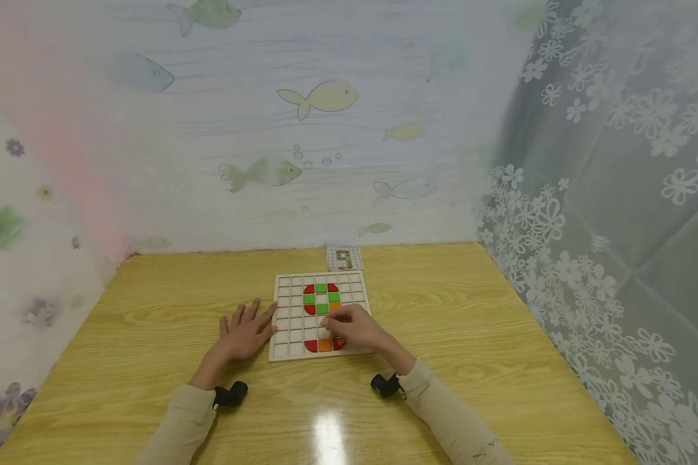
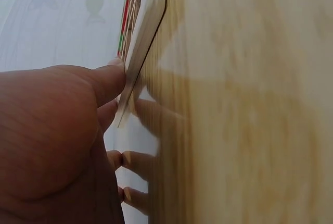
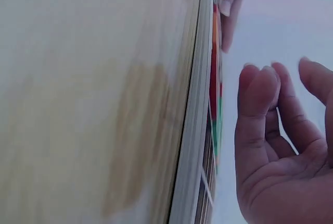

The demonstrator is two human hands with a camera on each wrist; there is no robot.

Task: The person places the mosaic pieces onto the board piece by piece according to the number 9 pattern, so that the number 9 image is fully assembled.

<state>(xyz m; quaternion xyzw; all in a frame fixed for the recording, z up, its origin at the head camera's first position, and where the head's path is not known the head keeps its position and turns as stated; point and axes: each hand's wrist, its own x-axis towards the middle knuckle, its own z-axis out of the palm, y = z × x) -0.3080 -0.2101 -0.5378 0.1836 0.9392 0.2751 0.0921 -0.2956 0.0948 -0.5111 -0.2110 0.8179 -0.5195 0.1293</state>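
Observation:
A wooden grid board [image 1: 287, 335] lies on the table, with red, green and orange tiles in some of its squares. Upper tiles form a ring around a bare square; a lower row has a red tile [image 1: 311, 346], an orange tile [image 1: 324, 345] and another red one. With fingers spread, my left hand [image 1: 244, 333] rests on the table, thumb and fingertip at the board's left edge; the left wrist view shows this thumb [image 2: 110, 81] against the edge. My right hand [image 1: 353, 326] hovers over the board's lower right, thumb and fingertips together [image 3: 263, 86]; I cannot tell whether they hold a tile.
Behind the board lies a small printed card [image 1: 351, 258] showing a similar tile pattern on a grid. The wooden table [image 1: 442, 310] meets a fish-patterned wall covering [image 1: 256, 213] at the back. A flowered curtain [image 1: 605, 271] hangs along the right side.

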